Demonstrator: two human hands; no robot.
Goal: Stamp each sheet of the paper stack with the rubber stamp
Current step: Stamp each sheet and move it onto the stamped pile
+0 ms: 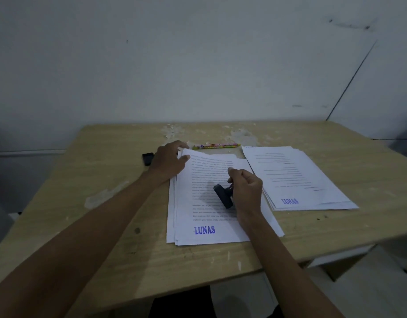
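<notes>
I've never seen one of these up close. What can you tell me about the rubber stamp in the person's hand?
The rubber stamp is dark, probably black plastic, with a long rectangular base and a handle mostly hidden in the right hand. It is tilted on its side, lifted above the top sheet of the nearer paper stack, its face turned left. Only the hand touches it. A blue LUNAS imprint marks that sheet.

I see the stack of white printed paper sheets [207, 203] lying centre on the worn wooden table [101, 180], a second stamped white pile [299, 177] just right, two patterned pencils [216, 146] behind (parallel), a small black block [148, 158] left.
</notes>
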